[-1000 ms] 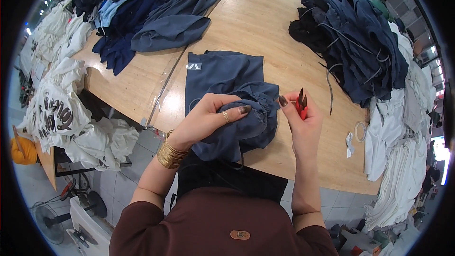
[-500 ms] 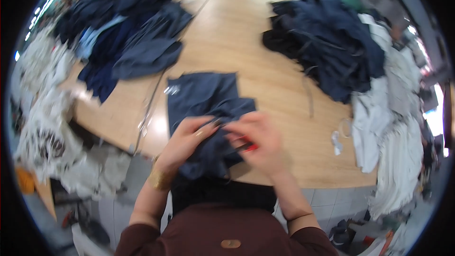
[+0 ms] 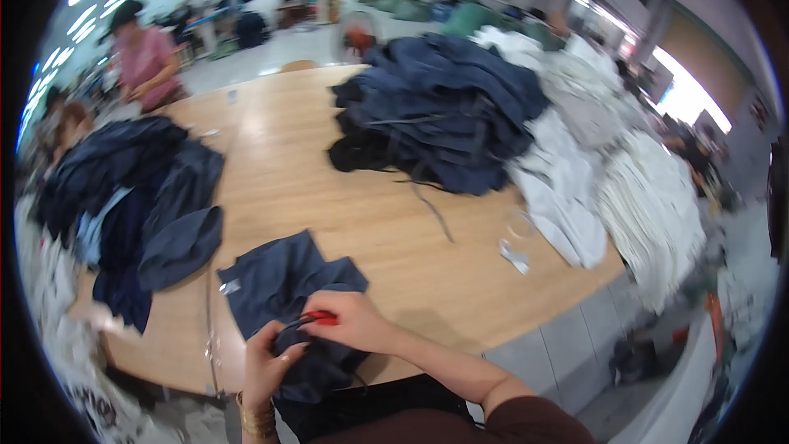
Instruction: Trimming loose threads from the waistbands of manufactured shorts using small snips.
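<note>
A dark blue-grey garment lies on the near part of the wooden table, its near end bunched up by my body. My left hand pinches a fold of its cloth between thumb and fingers. Close beside it, my right hand is closed around small red thread snips, whose tip points toward the pinched fold. Fingers hide part of the snips, so whether the blades touch the cloth cannot be made out. A small pale label shows at the garment's left edge.
A large heap of dark blue garments sits at the far right of the table, with white cloth stacks beyond it. Another dark pile is on the left. A person in pink stands at the far left.
My view has swung up and to the right, so the table appears shifted left. My right hand with the snips has come right beside the left hand's pinch.
</note>
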The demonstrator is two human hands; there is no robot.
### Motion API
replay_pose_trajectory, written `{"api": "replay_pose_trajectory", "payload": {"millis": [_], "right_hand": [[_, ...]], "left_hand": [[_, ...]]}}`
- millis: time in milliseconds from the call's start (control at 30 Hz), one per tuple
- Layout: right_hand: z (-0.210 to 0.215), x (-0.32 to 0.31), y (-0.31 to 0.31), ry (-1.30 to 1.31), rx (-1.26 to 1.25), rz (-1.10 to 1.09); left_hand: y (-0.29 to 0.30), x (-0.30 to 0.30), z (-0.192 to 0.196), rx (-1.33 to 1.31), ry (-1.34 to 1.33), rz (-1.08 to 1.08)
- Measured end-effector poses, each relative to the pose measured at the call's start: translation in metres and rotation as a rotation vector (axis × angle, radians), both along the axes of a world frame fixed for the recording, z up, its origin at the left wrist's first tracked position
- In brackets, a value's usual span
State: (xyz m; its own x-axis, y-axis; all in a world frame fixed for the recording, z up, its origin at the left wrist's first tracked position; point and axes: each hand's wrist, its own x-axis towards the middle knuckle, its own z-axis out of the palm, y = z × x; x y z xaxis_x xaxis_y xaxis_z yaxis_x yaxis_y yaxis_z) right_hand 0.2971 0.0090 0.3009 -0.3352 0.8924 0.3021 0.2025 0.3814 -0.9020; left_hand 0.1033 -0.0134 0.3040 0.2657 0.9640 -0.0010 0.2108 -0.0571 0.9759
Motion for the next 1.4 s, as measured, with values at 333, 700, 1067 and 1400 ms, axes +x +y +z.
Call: {"api": "replay_pose_trajectory", "payload": {"millis": [333,700,1067,1400], "right_hand": [[0.000,0.018,-0.008,0.141,-0.402,-0.047],[0.014,0.012,-0.012,-0.084,-0.346,0.118],[0.003,0.019,-0.027,-0.041,-0.393,0.056],[-0.018,0.030,-0.039,0.047,-0.387,-0.139]], "left_hand": [[-0.001,-0.021,-0.016,0.092,0.053,-0.151],[0.001,-0.018,-0.018,0.037,-0.145,-0.265],[-0.001,-0.017,-0.034,0.151,0.048,-0.282],[-0.002,0.002,-0.037,-0.014,0.083,-0.328]]}}
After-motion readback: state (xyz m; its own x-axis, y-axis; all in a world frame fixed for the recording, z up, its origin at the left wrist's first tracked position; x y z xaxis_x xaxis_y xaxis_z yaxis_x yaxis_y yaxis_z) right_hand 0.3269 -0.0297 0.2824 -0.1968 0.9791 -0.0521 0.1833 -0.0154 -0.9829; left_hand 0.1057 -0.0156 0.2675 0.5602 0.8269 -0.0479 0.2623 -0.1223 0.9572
